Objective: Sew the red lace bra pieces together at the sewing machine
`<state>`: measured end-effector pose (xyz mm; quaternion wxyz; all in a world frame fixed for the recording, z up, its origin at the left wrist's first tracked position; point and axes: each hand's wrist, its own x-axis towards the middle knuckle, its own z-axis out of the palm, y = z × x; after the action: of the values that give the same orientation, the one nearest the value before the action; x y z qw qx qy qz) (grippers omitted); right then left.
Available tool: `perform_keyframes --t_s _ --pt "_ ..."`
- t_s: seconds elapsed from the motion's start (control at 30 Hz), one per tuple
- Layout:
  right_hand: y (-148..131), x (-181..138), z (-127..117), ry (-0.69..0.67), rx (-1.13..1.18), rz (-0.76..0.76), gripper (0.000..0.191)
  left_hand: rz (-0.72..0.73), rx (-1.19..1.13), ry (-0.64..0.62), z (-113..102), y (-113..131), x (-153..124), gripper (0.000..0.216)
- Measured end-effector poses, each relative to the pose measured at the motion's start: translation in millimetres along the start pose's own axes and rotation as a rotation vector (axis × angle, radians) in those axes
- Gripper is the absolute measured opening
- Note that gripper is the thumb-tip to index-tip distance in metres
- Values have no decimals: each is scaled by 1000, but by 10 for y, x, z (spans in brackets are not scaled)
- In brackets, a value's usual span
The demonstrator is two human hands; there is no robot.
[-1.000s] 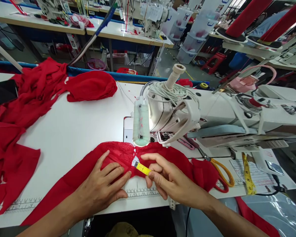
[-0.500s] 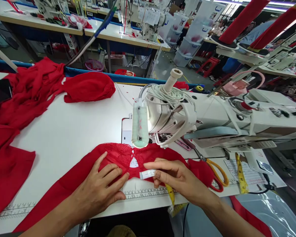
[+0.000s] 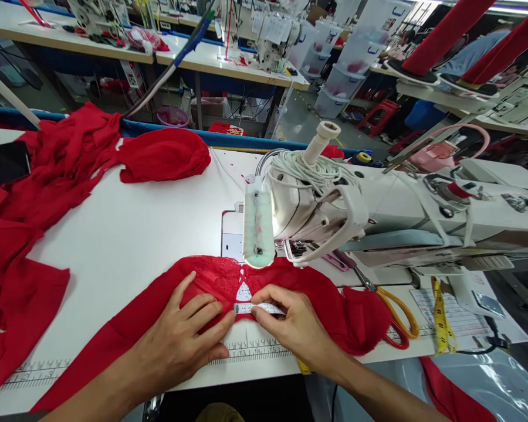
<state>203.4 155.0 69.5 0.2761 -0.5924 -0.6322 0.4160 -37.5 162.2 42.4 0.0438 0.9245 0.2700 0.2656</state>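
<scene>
A red lace garment (image 3: pixel 215 275), perhaps a bra, lies across the table edge below the sewing machine head (image 3: pixel 308 193). Its middle has a small triangular gap (image 3: pixel 243 292) with white showing through. My left hand (image 3: pixel 193 328) rests flat on the garment's left part, fingers spread. Between thumb and fingers of my right hand (image 3: pixel 290 319) is a tape measure (image 3: pixel 243 308), its white end lying across the garment just under the gap, near my left fingertips. The tape's yellow side (image 3: pixel 303 367) hangs below my right hand. A printed ruler (image 3: pixel 255 350) runs along the table edge.
Orange-handled scissors (image 3: pixel 398 310) lie right of the garment, beside another yellow tape piece (image 3: pixel 440 319). Red fabric (image 3: pixel 70 170) is heaped at the left, with a black phone (image 3: pixel 4 164) on it. A grey plastic bin (image 3: pixel 466 381) stands below the table at right.
My right hand has moved left and brought the tape's end down onto the garment, next to my left fingers. My left hand stays on the fabric. The view has shifted slightly.
</scene>
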Motion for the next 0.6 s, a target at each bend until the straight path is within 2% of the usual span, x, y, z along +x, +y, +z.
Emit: perform_keyframes --t_s 0.6 --pt "51 -24 89 90 -57 -56 9 -60 20 -31 -2 7 59 41"
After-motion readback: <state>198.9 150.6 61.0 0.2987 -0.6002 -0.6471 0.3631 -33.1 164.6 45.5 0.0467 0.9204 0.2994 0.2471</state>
